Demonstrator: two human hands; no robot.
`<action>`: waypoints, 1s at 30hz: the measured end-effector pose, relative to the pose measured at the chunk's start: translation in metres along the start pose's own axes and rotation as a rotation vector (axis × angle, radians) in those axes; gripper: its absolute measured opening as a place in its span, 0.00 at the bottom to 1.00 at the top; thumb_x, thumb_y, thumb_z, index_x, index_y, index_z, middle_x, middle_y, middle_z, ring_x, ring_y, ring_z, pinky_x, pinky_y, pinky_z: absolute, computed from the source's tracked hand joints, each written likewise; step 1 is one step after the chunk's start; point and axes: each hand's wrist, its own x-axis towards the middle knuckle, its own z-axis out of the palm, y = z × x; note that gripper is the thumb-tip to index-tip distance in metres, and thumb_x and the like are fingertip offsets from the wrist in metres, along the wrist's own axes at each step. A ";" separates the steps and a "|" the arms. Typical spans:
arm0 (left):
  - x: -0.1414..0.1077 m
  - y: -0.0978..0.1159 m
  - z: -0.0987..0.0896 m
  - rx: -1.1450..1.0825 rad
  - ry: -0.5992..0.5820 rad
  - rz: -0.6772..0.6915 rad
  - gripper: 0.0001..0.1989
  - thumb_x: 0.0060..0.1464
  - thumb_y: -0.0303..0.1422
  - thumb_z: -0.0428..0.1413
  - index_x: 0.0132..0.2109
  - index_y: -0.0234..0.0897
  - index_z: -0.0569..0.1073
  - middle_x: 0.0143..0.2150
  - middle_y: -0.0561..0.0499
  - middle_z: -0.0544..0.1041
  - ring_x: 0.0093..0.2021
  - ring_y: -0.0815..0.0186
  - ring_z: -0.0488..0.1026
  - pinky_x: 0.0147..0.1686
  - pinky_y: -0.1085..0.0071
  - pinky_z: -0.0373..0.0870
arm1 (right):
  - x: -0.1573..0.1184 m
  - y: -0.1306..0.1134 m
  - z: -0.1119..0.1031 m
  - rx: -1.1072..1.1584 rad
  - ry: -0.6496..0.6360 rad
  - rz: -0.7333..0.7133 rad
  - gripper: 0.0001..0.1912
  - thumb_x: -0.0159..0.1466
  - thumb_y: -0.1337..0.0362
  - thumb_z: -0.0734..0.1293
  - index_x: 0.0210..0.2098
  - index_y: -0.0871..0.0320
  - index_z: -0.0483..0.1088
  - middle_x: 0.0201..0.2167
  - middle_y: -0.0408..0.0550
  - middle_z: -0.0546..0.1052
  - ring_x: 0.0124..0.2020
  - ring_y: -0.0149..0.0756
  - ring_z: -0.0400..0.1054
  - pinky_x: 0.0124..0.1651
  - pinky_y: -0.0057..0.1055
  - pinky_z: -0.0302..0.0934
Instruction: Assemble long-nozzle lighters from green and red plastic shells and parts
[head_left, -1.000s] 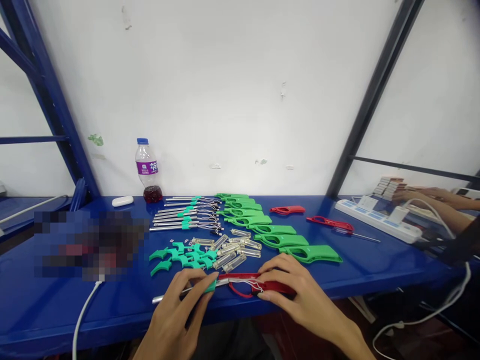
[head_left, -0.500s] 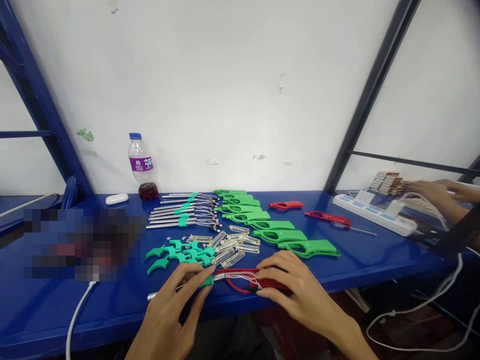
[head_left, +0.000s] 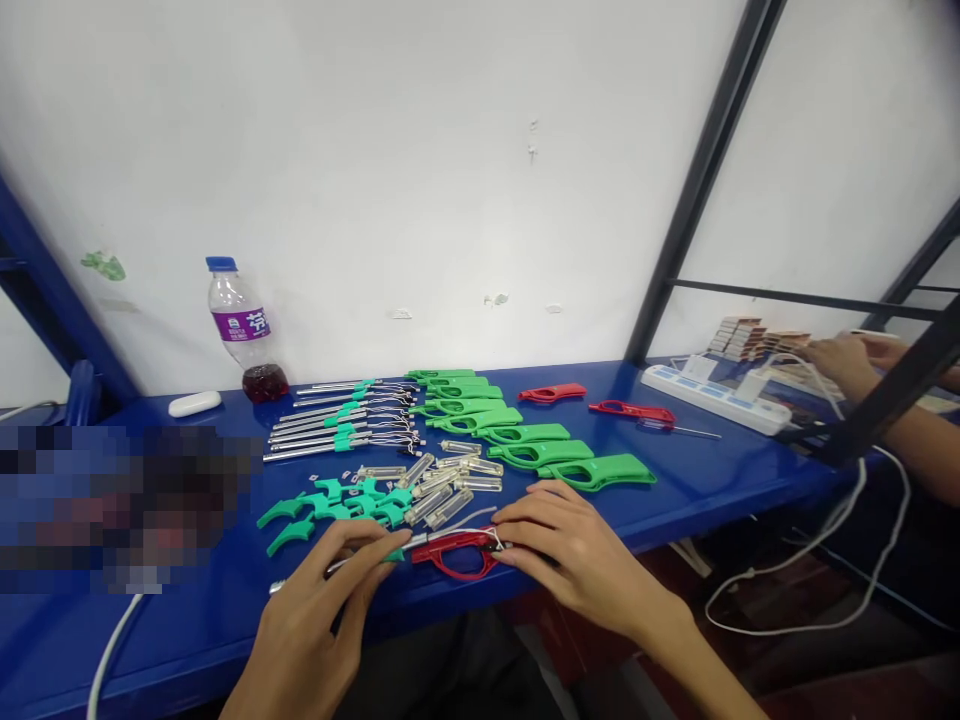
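My left hand (head_left: 319, 605) is closed around a metal lighter tube (head_left: 277, 587) with a green collar (head_left: 395, 555); most of the tube is hidden behind the fingers. White wires run from the collar along a red lighter handle shell (head_left: 463, 563), which has a loop on its near side. My right hand (head_left: 574, 555) grips the far right part of that shell, thumb and fingertips at the wire ends and a small black part. Just behind my hands lie loose green triggers (head_left: 322, 507) and clear fuel tanks (head_left: 450, 490).
Metal tubes with wires (head_left: 322, 440) lie in a row beside green handle shells (head_left: 600, 471). Behind are two red shells (head_left: 553, 393), a screwdriver (head_left: 686, 430), a bottle (head_left: 244, 335) and a white case (head_left: 195, 403). A power strip (head_left: 716, 398) stands right, near another person's hands (head_left: 840, 360).
The view has shifted, so the scene sits further left. The red shell is tilted differently between my hands, and a pale wire now sticks out behind it. Both hands keep their hold.
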 end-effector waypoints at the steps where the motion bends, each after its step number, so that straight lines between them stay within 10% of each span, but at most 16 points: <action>1: -0.001 0.000 0.000 0.001 -0.007 0.008 0.14 0.72 0.35 0.50 0.51 0.45 0.81 0.44 0.50 0.80 0.40 0.69 0.83 0.34 0.81 0.78 | 0.000 0.000 0.000 -0.002 0.005 0.000 0.10 0.76 0.59 0.65 0.48 0.53 0.79 0.46 0.46 0.83 0.46 0.38 0.76 0.59 0.42 0.61; 30: -0.011 -0.001 0.002 -0.058 -0.136 -0.016 0.18 0.71 0.29 0.48 0.54 0.49 0.82 0.48 0.47 0.80 0.42 0.66 0.82 0.37 0.77 0.79 | -0.008 0.004 0.010 0.157 0.174 0.063 0.07 0.74 0.62 0.67 0.44 0.53 0.79 0.43 0.47 0.86 0.45 0.41 0.79 0.49 0.37 0.70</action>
